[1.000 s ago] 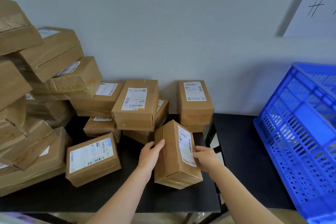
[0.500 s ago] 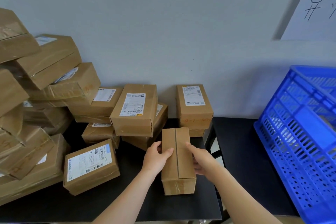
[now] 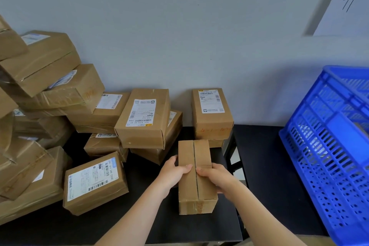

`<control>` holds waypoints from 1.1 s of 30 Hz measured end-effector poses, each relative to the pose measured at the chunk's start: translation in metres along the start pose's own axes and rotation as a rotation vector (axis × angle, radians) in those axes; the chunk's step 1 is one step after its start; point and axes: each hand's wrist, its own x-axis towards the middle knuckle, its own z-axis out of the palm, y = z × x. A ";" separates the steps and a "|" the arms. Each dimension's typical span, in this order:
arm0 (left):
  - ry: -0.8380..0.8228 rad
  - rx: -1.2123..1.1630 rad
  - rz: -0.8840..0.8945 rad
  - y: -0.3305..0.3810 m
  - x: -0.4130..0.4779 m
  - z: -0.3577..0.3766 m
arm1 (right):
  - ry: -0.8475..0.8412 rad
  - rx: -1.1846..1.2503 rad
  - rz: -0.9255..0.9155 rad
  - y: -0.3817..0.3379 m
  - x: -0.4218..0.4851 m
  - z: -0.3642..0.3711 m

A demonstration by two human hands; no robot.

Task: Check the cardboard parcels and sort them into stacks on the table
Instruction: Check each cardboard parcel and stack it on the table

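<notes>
Between left hand (image 3: 173, 174) and right hand (image 3: 218, 178), both gripping it, sits the parcel (image 3: 188, 198) (seam up).

Pale grey wall (image 3: 199, 36) behind two black tables (image 3: 263, 166); a white sheet (image 3: 349, 6) hangs upper right.

A black table (image 3: 139, 215) stands against the wall with a second black table (image 3: 269, 166) just beside it on the right, a narrow gap between them. On the first lie a leaning pile of parcels (image 3: 30, 166) at the left, a labelled parcel (image 3: 93, 183) in front, a small parcel (image 3: 101, 145) and a stack (image 3: 159, 154) behind it, a stack of two (image 3: 211, 114) at the back right, and a plain parcel (image 3: 191, 191) near the front right. A blue crate (image 3: 319, 146) sits on the second.
</notes>
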 end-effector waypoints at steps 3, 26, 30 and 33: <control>0.006 0.003 0.001 0.001 0.000 0.001 | 0.005 -0.010 -0.009 0.000 0.003 0.001; 0.000 -0.009 -0.024 0.001 -0.002 -0.002 | 0.053 -0.121 -0.008 -0.005 0.001 0.008; 0.000 -0.007 -0.029 0.000 -0.003 -0.003 | 0.043 -0.124 0.004 -0.006 0.002 0.007; -0.002 -0.013 -0.029 0.000 -0.003 -0.003 | 0.048 -0.123 -0.003 -0.004 -0.001 0.008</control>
